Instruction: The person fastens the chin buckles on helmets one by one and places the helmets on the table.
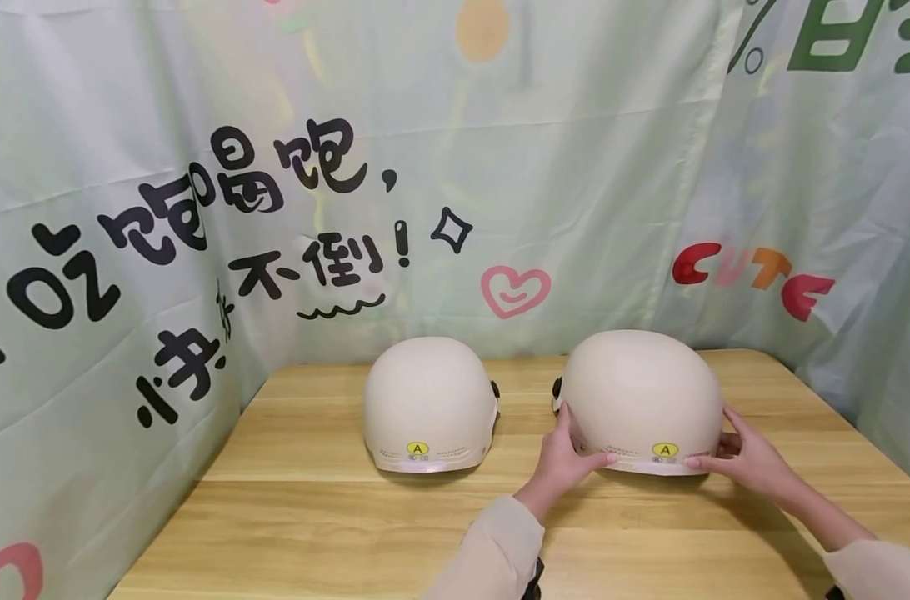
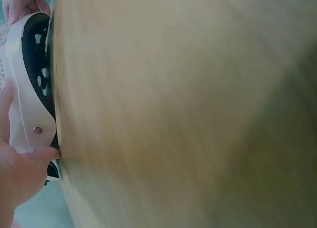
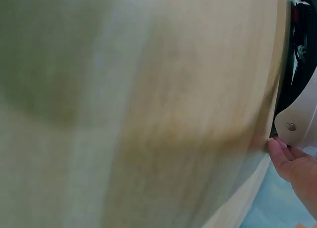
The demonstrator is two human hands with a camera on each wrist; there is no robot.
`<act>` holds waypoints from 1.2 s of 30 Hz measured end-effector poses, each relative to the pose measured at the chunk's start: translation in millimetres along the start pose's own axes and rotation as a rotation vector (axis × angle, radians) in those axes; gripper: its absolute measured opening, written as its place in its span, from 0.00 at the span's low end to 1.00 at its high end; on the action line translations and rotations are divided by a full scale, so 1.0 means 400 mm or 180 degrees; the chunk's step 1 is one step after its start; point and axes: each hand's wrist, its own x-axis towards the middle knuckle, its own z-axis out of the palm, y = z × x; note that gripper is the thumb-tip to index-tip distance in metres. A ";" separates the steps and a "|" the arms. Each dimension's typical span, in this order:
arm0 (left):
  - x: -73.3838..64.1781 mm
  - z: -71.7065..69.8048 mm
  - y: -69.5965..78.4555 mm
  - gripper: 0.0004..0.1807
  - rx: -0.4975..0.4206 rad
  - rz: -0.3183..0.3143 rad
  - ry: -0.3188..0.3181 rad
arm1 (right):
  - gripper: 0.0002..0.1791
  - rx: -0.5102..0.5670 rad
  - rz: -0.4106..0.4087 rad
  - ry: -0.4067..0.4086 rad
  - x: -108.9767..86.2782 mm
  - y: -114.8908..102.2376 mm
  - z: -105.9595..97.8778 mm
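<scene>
A cream helmet with a yellow "A" sticker sits at the right of the wooden table, its front edge facing me. On its left side my left hand grips the rim, thumb along the front. My right hand holds the opposite side, thumb on the front edge and fingers curled at the rim. The left wrist view shows the helmet's dark lining and a side rivet close to my hand. In the right wrist view, my fingertips are at the lower rim, beside the tabletop.
A second, similar cream helmet stands to the left on the wooden table. Pale green cloth with printed black characters, a pink heart and coloured letters hangs behind and beside the table.
</scene>
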 end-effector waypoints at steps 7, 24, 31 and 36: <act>-0.015 -0.018 0.002 0.58 -0.0019 0.0007 0.0085 | 0.56 -0.0007 -0.0050 0.0077 -0.019 -0.011 0.013; -0.035 -0.078 0.080 0.54 0.0335 -0.0109 0.0431 | 0.52 -0.0012 0.0063 0.0068 -0.044 -0.094 -0.019; -0.024 -0.120 0.148 0.51 0.0478 -0.0174 0.0428 | 0.49 -0.0188 0.0104 -0.0061 -0.024 -0.139 -0.060; -0.006 -0.154 0.182 0.46 0.0497 -0.0208 0.0323 | 0.49 -0.0224 0.0136 -0.0247 -0.007 -0.184 -0.089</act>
